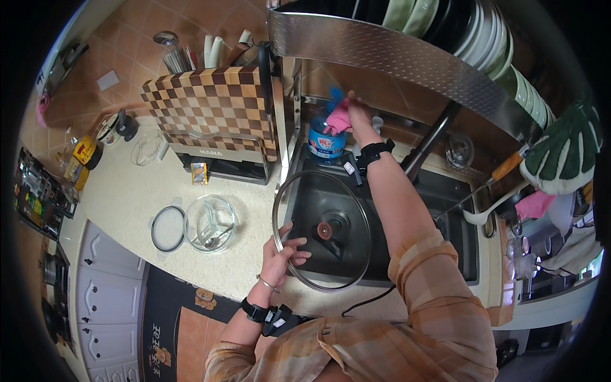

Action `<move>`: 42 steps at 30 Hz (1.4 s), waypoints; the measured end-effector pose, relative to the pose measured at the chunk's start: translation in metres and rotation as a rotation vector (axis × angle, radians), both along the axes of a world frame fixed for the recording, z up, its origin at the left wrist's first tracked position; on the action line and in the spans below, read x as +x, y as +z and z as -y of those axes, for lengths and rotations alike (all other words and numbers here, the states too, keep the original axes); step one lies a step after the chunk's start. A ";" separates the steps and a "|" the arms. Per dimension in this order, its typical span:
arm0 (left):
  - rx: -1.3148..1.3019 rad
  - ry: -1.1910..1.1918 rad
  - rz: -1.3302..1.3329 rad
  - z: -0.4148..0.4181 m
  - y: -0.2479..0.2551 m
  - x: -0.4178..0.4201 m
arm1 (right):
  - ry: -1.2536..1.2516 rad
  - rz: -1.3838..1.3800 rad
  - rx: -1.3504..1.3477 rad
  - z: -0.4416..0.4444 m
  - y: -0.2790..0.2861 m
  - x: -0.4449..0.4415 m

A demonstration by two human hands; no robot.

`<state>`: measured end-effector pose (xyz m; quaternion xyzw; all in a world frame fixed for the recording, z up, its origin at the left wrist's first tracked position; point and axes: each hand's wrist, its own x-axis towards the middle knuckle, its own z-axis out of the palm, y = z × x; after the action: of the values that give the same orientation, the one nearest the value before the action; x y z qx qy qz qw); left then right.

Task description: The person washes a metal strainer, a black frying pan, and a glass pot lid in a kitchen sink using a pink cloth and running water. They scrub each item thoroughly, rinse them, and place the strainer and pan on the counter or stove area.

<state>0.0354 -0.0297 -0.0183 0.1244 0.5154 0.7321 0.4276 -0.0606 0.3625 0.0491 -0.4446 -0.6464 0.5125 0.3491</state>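
Observation:
My left hand (285, 254) grips the metal rim of a round glass pot lid (353, 267) at its lower left; the lid hangs tilted over the dark sink (305, 210). Through the glass shows the lid's knob (324, 230). At the back of the sink, my right hand (359, 114) holds a pink cloth (339, 118) against the top of a blue pump bottle (326, 143). Part of that hand's grip is hidden. On the counter to the left stand a round divided glass container (210, 224) with a spoon inside and, beside it, a round lid with a dark seal (168, 229).
A metal dish rack (382, 43) with bowls and plates overhangs the sink's back. A dark faucet (432, 138) rises right of my right forearm. A checkered wooden cutting board (210, 105) stands at the back left. A ladle (482, 217) and a green-and-white glove (561, 153) hang at right.

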 end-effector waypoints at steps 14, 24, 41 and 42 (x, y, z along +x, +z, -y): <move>0.013 -0.065 0.025 -0.012 -0.003 -0.021 | 0.096 -0.060 -0.148 0.005 0.023 0.006; 0.012 -0.049 0.002 -0.018 -0.006 -0.024 | 0.202 -0.089 -0.235 0.015 0.039 0.013; 0.054 -0.032 -0.001 -0.022 -0.010 -0.021 | 0.185 0.002 -0.085 0.027 0.045 0.011; 0.060 -0.031 -0.007 -0.023 -0.010 -0.020 | 0.182 0.004 -0.081 0.023 0.042 0.010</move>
<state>0.0150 -0.0066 -0.0285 0.1474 0.4927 0.7401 0.4332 -0.0504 0.3392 0.0910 -0.3989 -0.6635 0.5670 0.2816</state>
